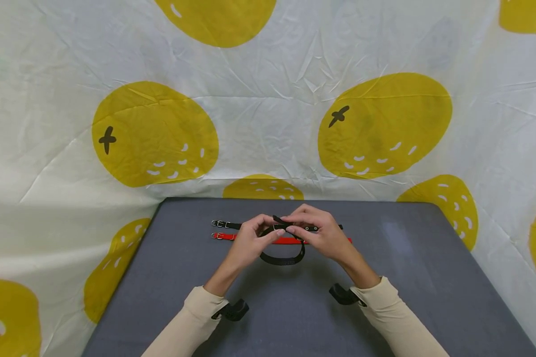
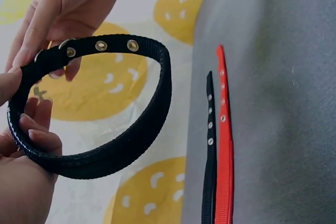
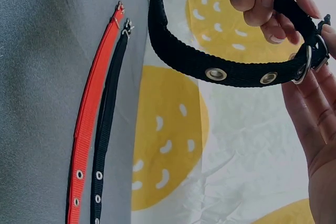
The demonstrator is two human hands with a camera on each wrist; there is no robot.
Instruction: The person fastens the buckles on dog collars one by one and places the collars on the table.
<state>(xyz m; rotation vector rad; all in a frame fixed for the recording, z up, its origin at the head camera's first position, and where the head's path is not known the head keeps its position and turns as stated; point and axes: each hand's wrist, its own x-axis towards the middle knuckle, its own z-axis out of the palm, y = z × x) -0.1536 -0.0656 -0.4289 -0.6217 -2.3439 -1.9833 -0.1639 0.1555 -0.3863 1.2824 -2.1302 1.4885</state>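
Observation:
Both hands hold a black dog collar (image 1: 282, 261) bent into a loop above the table. My left hand (image 1: 251, 238) pinches it at the left of the buckle area, with fingers inside the loop in the left wrist view. My right hand (image 1: 323, 235) grips the collar from the other side, thumb and fingertips close to the left hand's. Metal-rimmed holes line the strap (image 2: 101, 45). A metal D-ring (image 3: 303, 65) and a buckle (image 3: 321, 59) sit by the right fingers, where the strap's ends overlap; fingers partly hide this spot.
On the grey table (image 1: 161, 287) beyond the hands, a red collar (image 1: 223, 236) lies flat, with another black collar (image 1: 227, 224) parallel behind it. Their buckles point left. A white curtain with yellow fruit shapes (image 1: 268, 124) hangs behind the table. Dark cameras are strapped at both wrists.

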